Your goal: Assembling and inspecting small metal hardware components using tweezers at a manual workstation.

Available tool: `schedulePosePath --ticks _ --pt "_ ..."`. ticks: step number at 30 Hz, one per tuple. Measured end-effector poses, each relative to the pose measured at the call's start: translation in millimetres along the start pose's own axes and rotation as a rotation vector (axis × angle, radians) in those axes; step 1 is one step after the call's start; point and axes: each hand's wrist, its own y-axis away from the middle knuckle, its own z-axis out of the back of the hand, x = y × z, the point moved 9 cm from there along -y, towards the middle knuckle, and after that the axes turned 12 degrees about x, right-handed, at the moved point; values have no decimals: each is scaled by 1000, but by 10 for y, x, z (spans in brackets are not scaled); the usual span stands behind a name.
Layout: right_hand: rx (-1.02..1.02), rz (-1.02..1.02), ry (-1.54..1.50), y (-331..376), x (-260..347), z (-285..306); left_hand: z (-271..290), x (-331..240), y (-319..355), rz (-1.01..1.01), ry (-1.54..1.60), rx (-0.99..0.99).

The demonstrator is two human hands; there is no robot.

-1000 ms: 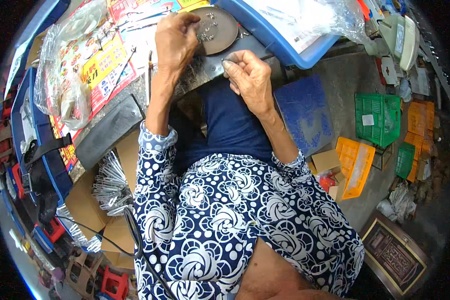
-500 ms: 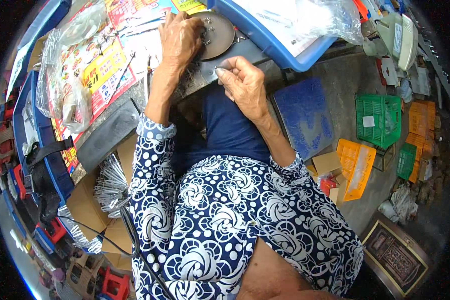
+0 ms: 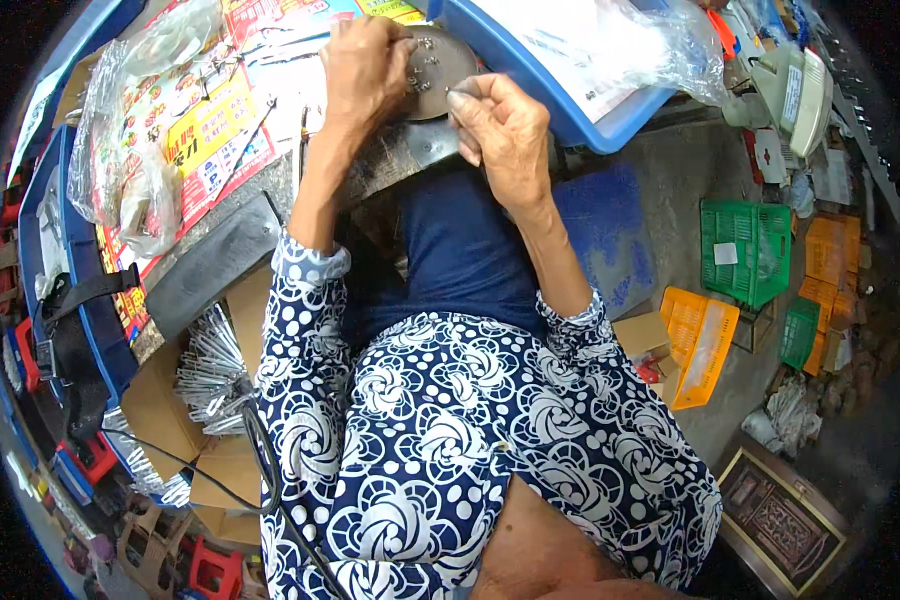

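My left hand (image 3: 363, 80) is over the papers at the left edge of a round grey-brown dish (image 3: 450, 68). Its fingers are curled in, and whatever they hold is hidden. Several small metal pieces (image 3: 426, 62) lie in the dish. Beside the dish's near right edge, my right hand (image 3: 510, 135) is closed with thumb and forefinger pinched together. A tiny dark speck shows at that pinch, too small to name.
A blue tray (image 3: 610, 135) with plastic wrapping stands at the right of the bench. Colourful printed sheets (image 3: 205, 135) and a clear plastic bag (image 3: 150, 195) cover its left. Thin metal rods (image 3: 215, 375) fill a cardboard box (image 3: 165, 410) beside my left arm.
My right hand has moved right and slightly up, toward the dish's near right edge. My left hand has shifted slightly, staying at the dish's left edge with its fingers curled.
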Motion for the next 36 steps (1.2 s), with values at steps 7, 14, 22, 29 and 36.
schedulePosePath --ticks 7,14,22,29,36 --pt "130 -7 -80 -140 126 -400 242 96 579 430 1486 -108" --pt "247 50 26 -156 146 -936 230 101 1033 444 2004 -213" --pt "276 47 230 -170 57 -1174 293 272 1284 508 1993 -355" --pt "318 99 284 -165 21 -1288 355 319 1389 476 1979 -395" --pt "360 176 421 -140 104 -1341 406 353 1420 449 1883 -380"
